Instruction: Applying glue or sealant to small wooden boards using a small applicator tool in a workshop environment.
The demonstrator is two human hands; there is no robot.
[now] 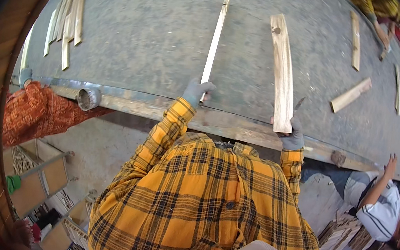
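Observation:
My left hand (196, 91), in a grey glove, grips the near end of a narrow wooden strip (215, 45) that points away over the grey tabletop (150, 42). A wider wooden board (283, 75) with a dark knot near its far end is held at its near end by my gloved right hand (294, 136). Beside that board a small dark blade (299, 103) sticks up from the right hand; its handle is hidden. Both hands are at the table's near edge, well apart from each other.
Several wooden strips (68, 26) lie at the left; a loose wooden piece (351, 95) lies to the right. A round metal tube or can (88, 99) and a brown lump (338, 158) sit along the wooden table edge (223, 122). Other people are left, right and across the table.

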